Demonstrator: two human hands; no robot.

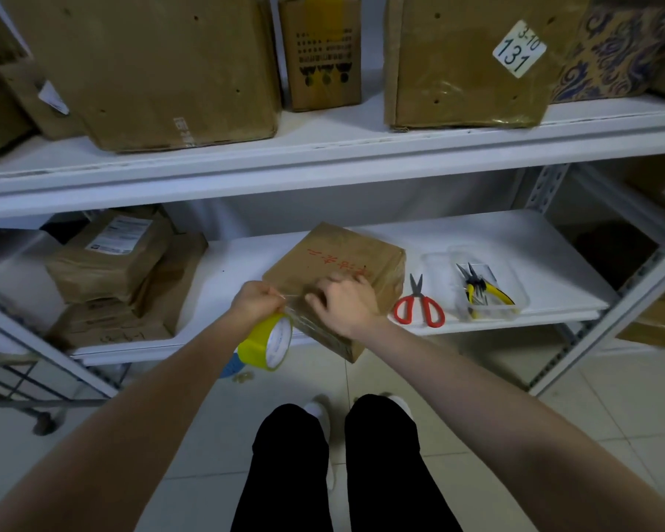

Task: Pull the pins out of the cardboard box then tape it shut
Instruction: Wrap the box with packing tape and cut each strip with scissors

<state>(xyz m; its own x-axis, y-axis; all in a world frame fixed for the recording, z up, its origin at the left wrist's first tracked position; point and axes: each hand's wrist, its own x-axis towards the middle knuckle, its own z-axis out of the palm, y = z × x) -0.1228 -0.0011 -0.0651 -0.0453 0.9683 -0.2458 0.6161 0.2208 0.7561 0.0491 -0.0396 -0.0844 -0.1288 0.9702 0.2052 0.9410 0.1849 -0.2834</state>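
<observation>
Two white metal shelves show, the upper shelf above the lower shelf. On the upper one stand two large plain brown cartons, the left carton and the right carton, which bears a white label reading 131. One small printed carton stands between them.

At the lower shelf's left end lies a stack of brown wrapped parcels; their number is unclear.

The one cardboard box, flat and rectangular with red handwriting on top, sits at the middle of the lower shelf's front edge. Its near corner juts past that edge.

Near the right end, by the front edge, one clear plastic tray holds yellow-handled pliers; whether one pair or two, I cannot tell.

One tape roll, with a yellow core and glossy clear tape, hangs just off the front edge beside the box. A strip stretches from it onto the box.

One pair of red-handled scissors lies between box and tray, blades pointing to the rear.

The left grip is curled round the tape roll's top. The right grip holds nothing and presses down on the box's top.
</observation>
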